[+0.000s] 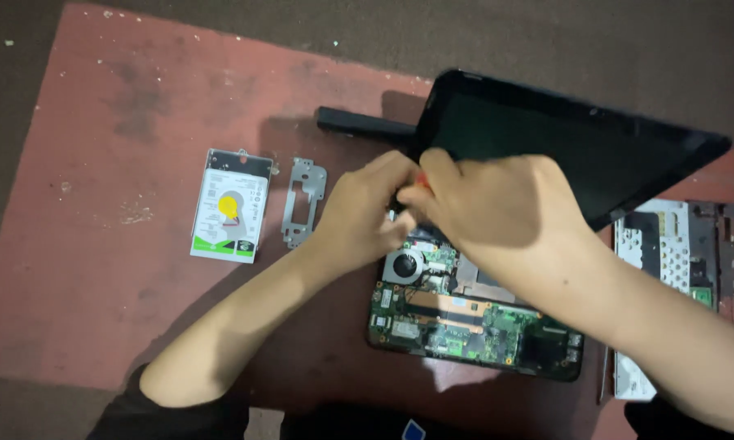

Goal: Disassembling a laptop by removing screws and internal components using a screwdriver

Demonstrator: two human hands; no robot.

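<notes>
An opened laptop base (473, 322) lies in front of me, its green circuit board and a round fan (404, 265) exposed. The black screen (571, 147) stays attached and tilts up behind it. My left hand (365, 213) and my right hand (489, 204) meet over the back left corner of the base, near the hinge. Between them a small red-orange tool handle (420, 181) shows; my right hand grips it, and my left hand's fingers curl against it. The tool's tip is hidden by my hands.
A hard drive (230, 205) with a white, green and yellow label lies at the left on the reddish mat (98, 244). Beside it rests a grey metal bracket (303, 200). A black bar (363, 124) lies behind. A perforated metal panel (664, 244) sits at right.
</notes>
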